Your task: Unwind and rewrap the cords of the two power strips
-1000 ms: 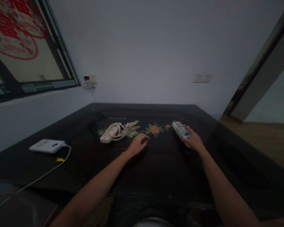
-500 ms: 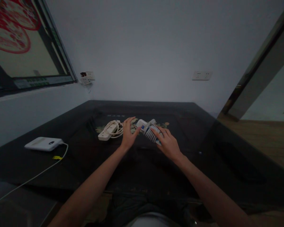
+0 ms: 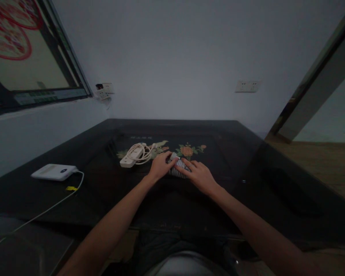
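Observation:
A white power strip with its cord wound round it (image 3: 178, 167) lies on the dark table (image 3: 103, 184), just in front of the painted flowers. My left hand (image 3: 160, 166) closes on its left end. My right hand (image 3: 199, 175) lies over its right end with the fingers curled round it. A second white power strip with a loosely coiled cord (image 3: 136, 155) rests a little to the left, untouched.
A flat white device (image 3: 54, 172) with a white cable and yellow tag sits at the table's left edge. Wall sockets (image 3: 246, 86) are on the back wall and more (image 3: 103, 91) in the left corner. A window is at upper left, a doorway at right.
My right hand carried the wound power strip from the table's right side to the middle. My left hand rose from the table and took hold of its left end.

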`<state>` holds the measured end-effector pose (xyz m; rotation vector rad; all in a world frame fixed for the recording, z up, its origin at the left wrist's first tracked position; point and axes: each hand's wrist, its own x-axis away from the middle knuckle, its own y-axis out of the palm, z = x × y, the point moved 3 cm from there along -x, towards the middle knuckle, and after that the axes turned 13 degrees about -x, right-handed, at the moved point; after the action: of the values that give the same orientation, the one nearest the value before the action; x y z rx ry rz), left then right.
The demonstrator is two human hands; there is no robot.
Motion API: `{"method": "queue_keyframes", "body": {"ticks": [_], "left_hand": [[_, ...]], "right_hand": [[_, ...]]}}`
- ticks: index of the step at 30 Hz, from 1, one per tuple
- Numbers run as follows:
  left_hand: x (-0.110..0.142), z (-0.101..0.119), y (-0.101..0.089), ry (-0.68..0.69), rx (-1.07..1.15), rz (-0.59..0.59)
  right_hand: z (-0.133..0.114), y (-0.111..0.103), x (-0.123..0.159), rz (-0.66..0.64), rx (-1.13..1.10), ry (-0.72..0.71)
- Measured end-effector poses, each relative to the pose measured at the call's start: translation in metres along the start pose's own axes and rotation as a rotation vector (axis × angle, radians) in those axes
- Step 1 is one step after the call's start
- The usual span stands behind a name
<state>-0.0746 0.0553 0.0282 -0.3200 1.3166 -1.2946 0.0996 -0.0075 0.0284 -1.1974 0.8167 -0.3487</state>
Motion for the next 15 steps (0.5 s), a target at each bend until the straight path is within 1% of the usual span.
{"method": "queue_keyframes", "body": {"ticks": [9, 15], "left_hand": [[0.0009, 0.0000, 0.0002, -0.020, 0.042, -0.018], [0.0022, -0.0004, 0.0037, -0.065, 0.094, -0.019]], "right_hand": [[-0.0040, -0.0018, -0.0008, -0.035, 0.046, 0.008], [-0.0038, -0.0017, -0.0016, -0.029, -0.007, 0.024]]}}
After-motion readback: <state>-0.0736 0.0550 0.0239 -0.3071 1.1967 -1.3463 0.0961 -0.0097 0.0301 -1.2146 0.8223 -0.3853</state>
